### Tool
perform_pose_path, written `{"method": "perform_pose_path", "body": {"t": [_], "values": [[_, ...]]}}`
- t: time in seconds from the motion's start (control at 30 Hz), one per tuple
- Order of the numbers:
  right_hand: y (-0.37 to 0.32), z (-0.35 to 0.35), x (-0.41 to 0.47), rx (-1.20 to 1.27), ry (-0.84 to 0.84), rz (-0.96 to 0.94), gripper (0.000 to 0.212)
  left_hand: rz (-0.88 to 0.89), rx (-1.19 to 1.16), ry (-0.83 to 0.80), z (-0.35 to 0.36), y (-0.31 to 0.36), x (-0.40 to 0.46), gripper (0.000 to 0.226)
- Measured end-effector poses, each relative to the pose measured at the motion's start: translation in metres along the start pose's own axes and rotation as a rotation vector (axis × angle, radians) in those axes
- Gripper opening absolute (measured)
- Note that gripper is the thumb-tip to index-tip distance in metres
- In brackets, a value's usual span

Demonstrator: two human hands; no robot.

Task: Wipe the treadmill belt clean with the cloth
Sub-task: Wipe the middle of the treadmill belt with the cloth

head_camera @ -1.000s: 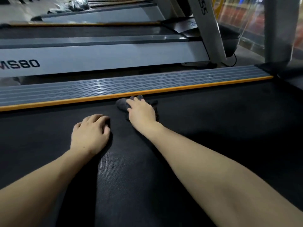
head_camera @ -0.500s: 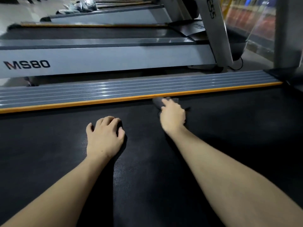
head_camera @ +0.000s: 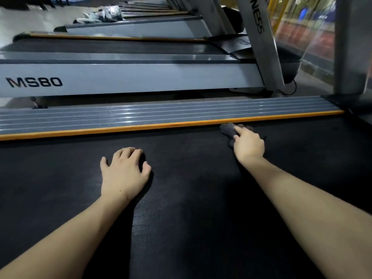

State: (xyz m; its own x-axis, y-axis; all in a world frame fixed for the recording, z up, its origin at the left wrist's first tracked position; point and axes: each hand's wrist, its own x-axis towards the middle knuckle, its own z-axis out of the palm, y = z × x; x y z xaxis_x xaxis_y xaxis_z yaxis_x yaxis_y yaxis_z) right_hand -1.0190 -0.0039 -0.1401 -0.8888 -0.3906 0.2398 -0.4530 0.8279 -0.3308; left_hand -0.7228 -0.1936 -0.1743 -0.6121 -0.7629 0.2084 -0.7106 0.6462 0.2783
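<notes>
**Cloth pressed to the belt's far edge**

A black treadmill belt with a fine woven, dimpled texture fills the near part of the scene. Along its far edge an orange strip is seen, backed by a ribbed grey side rail. A dark, soft, crumpled cloth lies on the belt just beside the orange strip, at far right. It is pressed down by the right hand, whose fingers are stretched nearly straight over it; most of the cloth is hidden under the palm. The left hand rests on the bare belt, fingers loosely bent, nothing held. A second treadmill marked "MS80" stands farther off. Both forearms are cut off by the near edge.
</notes>
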Motion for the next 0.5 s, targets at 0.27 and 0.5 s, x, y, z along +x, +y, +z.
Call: {"method": "perform_pose_path", "body": {"t": [0.27, 0.5], "values": [[-0.150, 0.046, -0.091, 0.167, -0.197, -0.650, 0.032, 0.011, 0.023, 0.002, -0.001, -0.003, -0.001, 0.035], [0.011, 0.002, -0.005, -0.005, -0.023, -0.174, 0.039, 0.001, -0.003, -0.006, -0.002, -0.002, -0.001, 0.031]]}}
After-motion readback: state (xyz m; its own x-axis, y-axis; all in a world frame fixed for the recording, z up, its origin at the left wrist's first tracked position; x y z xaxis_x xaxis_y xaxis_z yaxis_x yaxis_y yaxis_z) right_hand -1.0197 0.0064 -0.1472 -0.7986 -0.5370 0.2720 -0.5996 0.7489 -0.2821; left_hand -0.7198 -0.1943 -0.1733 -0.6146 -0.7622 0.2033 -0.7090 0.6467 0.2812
